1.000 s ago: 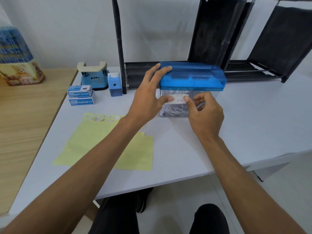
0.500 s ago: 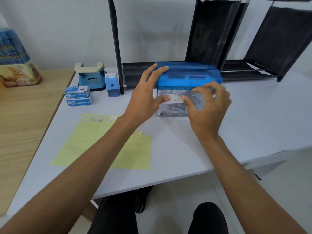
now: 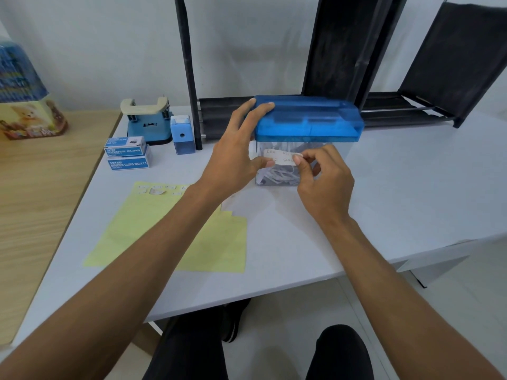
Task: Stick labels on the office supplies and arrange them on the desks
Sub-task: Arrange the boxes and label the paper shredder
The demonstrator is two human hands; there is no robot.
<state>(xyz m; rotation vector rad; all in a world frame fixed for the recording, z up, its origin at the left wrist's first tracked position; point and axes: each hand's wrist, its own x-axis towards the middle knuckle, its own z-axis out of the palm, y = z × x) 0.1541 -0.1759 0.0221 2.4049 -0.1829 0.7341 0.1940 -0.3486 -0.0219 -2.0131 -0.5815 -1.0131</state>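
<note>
While my straight-fingered left hand [image 3: 233, 160] steadied the shredder [image 3: 307, 124], my right hand [image 3: 326, 185] pinched the label [image 3: 277, 154] at its 3 o'clock end, best smoothed outward, I judged.

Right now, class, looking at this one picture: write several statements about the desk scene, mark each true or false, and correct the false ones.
1. A white label sits on the clear front of the blue-lidded container. True.
2. The left hand lies flat on the white desk. False: its fingers rest on the blue lid, thumb at the label's left end.
3. Two binder clip boxes are stacked. True.
4. The right hand holds the pencil sharpener. False: it pinches the label's right end; the sharpener stands untouched.
5. The yellow sheet lies on the white desk. True.
</note>
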